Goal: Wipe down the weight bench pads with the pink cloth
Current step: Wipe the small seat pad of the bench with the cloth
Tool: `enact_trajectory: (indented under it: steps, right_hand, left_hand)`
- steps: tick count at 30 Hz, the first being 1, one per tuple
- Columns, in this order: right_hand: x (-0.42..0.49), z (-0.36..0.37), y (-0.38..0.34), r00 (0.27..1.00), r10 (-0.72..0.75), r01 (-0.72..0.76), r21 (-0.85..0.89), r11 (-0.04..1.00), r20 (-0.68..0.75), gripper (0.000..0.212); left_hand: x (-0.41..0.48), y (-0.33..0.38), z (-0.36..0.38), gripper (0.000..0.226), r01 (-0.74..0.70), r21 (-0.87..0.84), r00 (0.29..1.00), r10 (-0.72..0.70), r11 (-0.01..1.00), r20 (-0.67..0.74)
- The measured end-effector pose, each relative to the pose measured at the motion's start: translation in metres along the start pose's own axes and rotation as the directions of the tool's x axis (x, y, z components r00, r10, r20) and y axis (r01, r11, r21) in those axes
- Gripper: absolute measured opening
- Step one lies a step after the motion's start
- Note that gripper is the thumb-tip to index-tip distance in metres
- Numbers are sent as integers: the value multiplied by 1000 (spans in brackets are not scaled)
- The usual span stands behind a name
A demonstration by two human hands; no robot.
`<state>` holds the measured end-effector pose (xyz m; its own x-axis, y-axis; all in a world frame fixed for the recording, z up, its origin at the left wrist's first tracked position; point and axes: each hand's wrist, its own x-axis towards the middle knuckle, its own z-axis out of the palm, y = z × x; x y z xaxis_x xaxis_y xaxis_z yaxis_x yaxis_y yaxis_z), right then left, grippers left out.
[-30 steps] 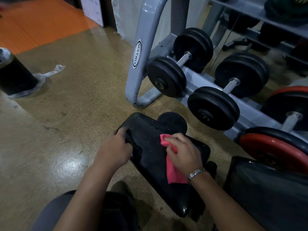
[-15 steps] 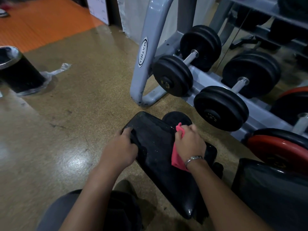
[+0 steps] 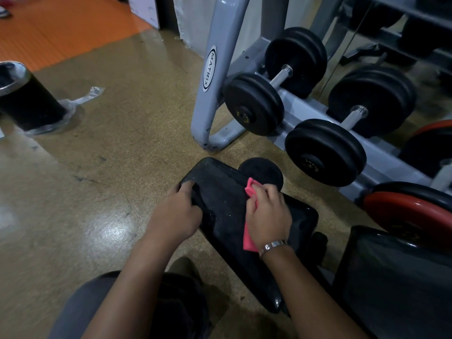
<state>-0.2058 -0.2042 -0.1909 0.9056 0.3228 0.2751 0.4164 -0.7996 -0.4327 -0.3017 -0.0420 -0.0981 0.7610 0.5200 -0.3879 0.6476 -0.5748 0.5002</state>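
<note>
A black bench pad [image 3: 220, 192] lies low in front of me, shiny with damp streaks. My left hand [image 3: 177, 212] grips its left edge near the far corner. My right hand [image 3: 269, 211] presses the pink cloth [image 3: 250, 238] flat on the pad's right half; the cloth shows at my fingertips and below my palm. A second, larger black pad [image 3: 396, 285] stands at the lower right. A round black foam roller end [image 3: 263, 171] sits just beyond the pad.
A grey dumbbell rack [image 3: 215, 69] with black dumbbells [image 3: 325, 151] stands close behind the pad. Red weight plates [image 3: 411, 211] lie at the right. A black bin [image 3: 27, 101] with a plastic liner stands on the floor at the left. My knee [image 3: 102, 307] is at the bottom.
My right hand has slid the pink cloth across the pad, away from me and to the right. My left hand has kept its grip on the pad's left edge.
</note>
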Motion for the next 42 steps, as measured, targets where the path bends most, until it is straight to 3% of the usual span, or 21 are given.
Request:
enact_trajectory:
  steps: [2, 4, 6, 10, 12, 14, 16, 19, 21, 23, 26, 27, 30, 32, 34, 37, 38, 42]
  right_hand:
    - [-16, -4, 3, 985, -175, 175, 14, 984, 7, 27]
    - [-27, -11, 16, 918, -393, 391, 48, 919, 46, 26]
    - [-26, -16, 26, 875, -478, 477, 37, 878, 77, 24]
    - [-22, -7, 9, 976, -219, 219, 6, 976, 10, 28]
    - [-37, -5, 0, 956, -291, 292, -3, 957, 28, 33]
    - [-51, -10, 7, 869, -489, 489, 16, 872, 73, 33]
    - [-49, -17, 20, 817, -569, 568, 39, 822, 95, 33]
    - [-47, -15, 19, 925, -375, 373, 47, 927, 60, 28]
    - [-56, -9, 8, 955, -295, 294, 28, 955, 35, 31]
    - [-69, -9, 2, 910, -406, 407, 1, 913, 81, 32]
    - [-71, -19, 14, 736, -640, 657, -5, 754, 221, 32]
    - [-68, -21, 18, 730, -642, 660, 2, 751, 235, 33]
    - [-57, -16, 12, 886, -444, 444, 34, 896, 132, 31]
    - [-59, -10, -2, 941, -331, 328, 60, 943, 71, 32]
    - [-65, -8, -8, 918, -389, 386, 54, 921, 79, 34]
    - [-58, -15, 0, 786, -595, 591, 77, 803, 169, 32]
    - [-51, -17, 2, 780, -600, 596, 80, 799, 180, 32]
    - [-36, -9, -12, 962, -259, 252, 81, 964, 86, 31]
  left_hand:
    - [-1, 0, 0, 71, 9, -4, 1000, -9, 1000, 2]
    - [-1, 1, 0, 70, 8, -4, 1000, -8, 1000, 5]
    - [0, 1, -1, 70, 3, -5, 1000, -3, 1000, 10]
    - [0, -1, -1, 71, -9, 3, 1000, 9, 1000, 18]
    - [-2, -1, -2, 71, -5, 3, 1000, 5, 1000, 19]
    - [-2, -1, -3, 71, -5, 2, 1000, 5, 1000, 25]
    - [-2, -2, -3, 71, -12, 10, 999, 11, 1000, 33]
    - [-1, -4, -4, 70, -21, 7, 999, 20, 1000, 37]
    - [-2, -5, -4, 70, -19, 4, 999, 19, 1000, 42]
    - [-3, -4, -5, 70, -15, 6, 999, 14, 1000, 46]
    - [-4, -2, -8, 71, -9, 12, 998, 8, 1000, 62]
    - [-5, -2, -9, 74, -10, 10, 998, 10, 1000, 65]
    - [-6, -3, -9, 73, -11, -1, 998, 11, 1000, 56]
    - [-6, -5, -7, 70, -19, -7, 999, 19, 1000, 48]
    - [-6, -6, -6, 71, -28, -10, 999, 28, 1000, 46]
    - [-5, -7, -6, 71, -36, -11, 998, 37, 999, 53]
    - [-4, -8, -6, 70, -35, -10, 998, 36, 999, 53]
    - [-3, -7, -5, 71, -28, -21, 998, 29, 999, 48]
